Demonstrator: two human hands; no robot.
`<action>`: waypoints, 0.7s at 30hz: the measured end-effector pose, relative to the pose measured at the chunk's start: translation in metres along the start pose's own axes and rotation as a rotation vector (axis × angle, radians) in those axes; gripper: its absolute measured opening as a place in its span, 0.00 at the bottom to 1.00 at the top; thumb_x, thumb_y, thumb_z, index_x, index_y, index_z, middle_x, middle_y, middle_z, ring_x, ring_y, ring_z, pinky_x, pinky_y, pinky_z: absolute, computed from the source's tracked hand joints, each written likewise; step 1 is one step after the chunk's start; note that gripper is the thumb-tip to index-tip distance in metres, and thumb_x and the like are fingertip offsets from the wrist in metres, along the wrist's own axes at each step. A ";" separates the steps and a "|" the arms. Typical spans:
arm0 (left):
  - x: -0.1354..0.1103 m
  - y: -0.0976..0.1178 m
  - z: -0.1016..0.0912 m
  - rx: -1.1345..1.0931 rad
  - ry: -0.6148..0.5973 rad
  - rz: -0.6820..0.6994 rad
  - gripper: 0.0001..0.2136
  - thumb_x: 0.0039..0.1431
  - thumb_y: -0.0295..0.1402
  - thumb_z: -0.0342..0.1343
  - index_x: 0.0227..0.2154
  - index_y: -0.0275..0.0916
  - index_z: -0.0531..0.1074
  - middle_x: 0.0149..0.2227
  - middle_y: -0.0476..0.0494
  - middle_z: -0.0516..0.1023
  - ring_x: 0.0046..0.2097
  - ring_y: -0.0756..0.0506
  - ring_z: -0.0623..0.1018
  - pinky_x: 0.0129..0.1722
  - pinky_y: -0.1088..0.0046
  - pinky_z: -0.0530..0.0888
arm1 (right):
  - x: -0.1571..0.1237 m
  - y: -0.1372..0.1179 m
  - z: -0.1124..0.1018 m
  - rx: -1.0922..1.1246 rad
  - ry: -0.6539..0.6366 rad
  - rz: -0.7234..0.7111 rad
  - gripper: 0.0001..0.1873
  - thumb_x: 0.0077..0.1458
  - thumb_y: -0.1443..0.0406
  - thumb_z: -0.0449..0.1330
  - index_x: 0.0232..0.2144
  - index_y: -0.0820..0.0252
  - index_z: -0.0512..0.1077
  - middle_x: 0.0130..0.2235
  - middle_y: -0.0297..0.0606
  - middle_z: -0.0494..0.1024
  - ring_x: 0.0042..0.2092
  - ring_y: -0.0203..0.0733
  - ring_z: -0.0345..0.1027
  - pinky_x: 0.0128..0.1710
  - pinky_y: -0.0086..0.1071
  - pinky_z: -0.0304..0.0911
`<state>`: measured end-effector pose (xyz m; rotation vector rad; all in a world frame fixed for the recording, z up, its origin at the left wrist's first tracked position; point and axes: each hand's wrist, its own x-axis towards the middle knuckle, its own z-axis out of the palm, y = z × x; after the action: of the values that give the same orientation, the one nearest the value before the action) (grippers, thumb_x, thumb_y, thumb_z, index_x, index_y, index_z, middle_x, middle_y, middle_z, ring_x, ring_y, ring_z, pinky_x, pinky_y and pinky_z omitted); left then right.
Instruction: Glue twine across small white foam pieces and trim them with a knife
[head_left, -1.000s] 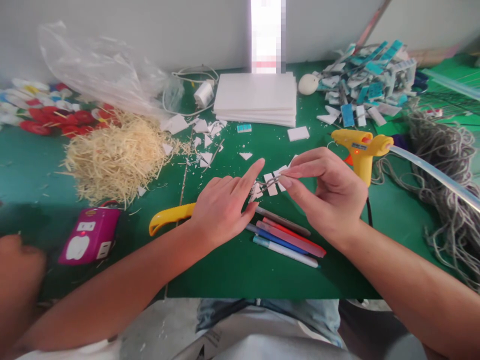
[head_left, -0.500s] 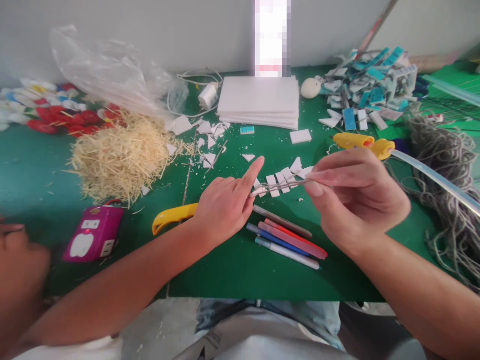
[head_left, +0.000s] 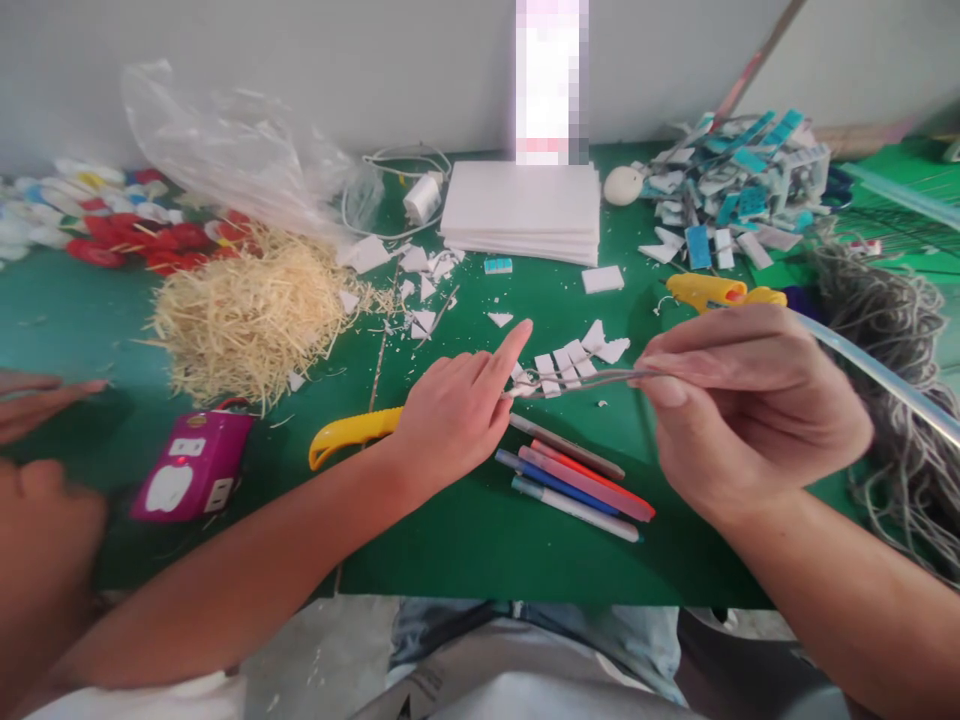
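My left hand has its index finger stretched forward, while its thumb and other fingers pinch one end of a grey cord. Facing it, my right hand grips the cord's other part between thumb and fingertips. Between the hands the strands run nearly level, looped close to the left one. Small white foam pieces lie on the table just behind the cord. Below it rest several felt-tip pens. A yellow cutter handle shows partly behind my left wrist.
Straw and a magenta power box lie left, near another person's hands. White foam sheets are stacked behind. On the right are a yellow glue gun, a pile of blue-white pieces and grey yarn.
My right hand has moved right, and a longer stretch of cord shows between my hands. My left hand stays nearly in place. The other person's hands at left have shifted.
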<state>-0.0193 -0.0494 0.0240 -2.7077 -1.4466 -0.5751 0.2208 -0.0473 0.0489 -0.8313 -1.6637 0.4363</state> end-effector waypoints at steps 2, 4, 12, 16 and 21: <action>0.000 0.002 -0.004 -0.053 0.072 0.018 0.32 0.68 0.27 0.56 0.74 0.35 0.61 0.42 0.42 0.83 0.40 0.41 0.82 0.38 0.66 0.77 | 0.007 -0.003 0.006 0.044 0.024 -0.109 0.06 0.67 0.66 0.70 0.40 0.45 0.80 0.35 0.34 0.85 0.35 0.45 0.81 0.34 0.43 0.77; -0.001 0.008 -0.009 -0.225 0.203 0.062 0.27 0.68 0.26 0.57 0.69 0.37 0.66 0.47 0.39 0.84 0.40 0.44 0.81 0.38 0.69 0.79 | 0.012 -0.004 0.010 0.087 -0.055 -0.124 0.09 0.64 0.71 0.72 0.38 0.48 0.82 0.34 0.33 0.86 0.34 0.42 0.80 0.32 0.38 0.76; 0.003 0.035 -0.013 -1.634 -0.084 -0.401 0.13 0.71 0.35 0.64 0.54 0.41 0.73 0.41 0.47 0.86 0.22 0.54 0.78 0.22 0.77 0.75 | 0.008 -0.001 0.014 0.114 -0.224 -0.054 0.06 0.62 0.72 0.73 0.35 0.55 0.83 0.32 0.33 0.86 0.33 0.36 0.80 0.33 0.30 0.75; 0.009 0.035 -0.008 -1.729 -0.109 -0.540 0.19 0.68 0.51 0.68 0.41 0.38 0.77 0.24 0.54 0.76 0.19 0.54 0.71 0.18 0.79 0.67 | 0.007 0.001 0.017 0.098 -0.229 -0.033 0.06 0.63 0.72 0.72 0.35 0.56 0.83 0.31 0.33 0.85 0.32 0.36 0.79 0.31 0.30 0.75; 0.012 0.036 -0.012 -1.564 0.031 -0.535 0.27 0.65 0.60 0.68 0.30 0.38 0.78 0.20 0.56 0.62 0.21 0.55 0.60 0.18 0.80 0.57 | 0.006 0.006 0.018 0.097 -0.198 0.035 0.06 0.63 0.71 0.72 0.34 0.55 0.83 0.32 0.33 0.86 0.33 0.37 0.79 0.32 0.32 0.77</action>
<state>0.0120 -0.0621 0.0446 -2.8085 -2.2901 -2.6958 0.2043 -0.0365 0.0444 -0.7659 -1.7958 0.6358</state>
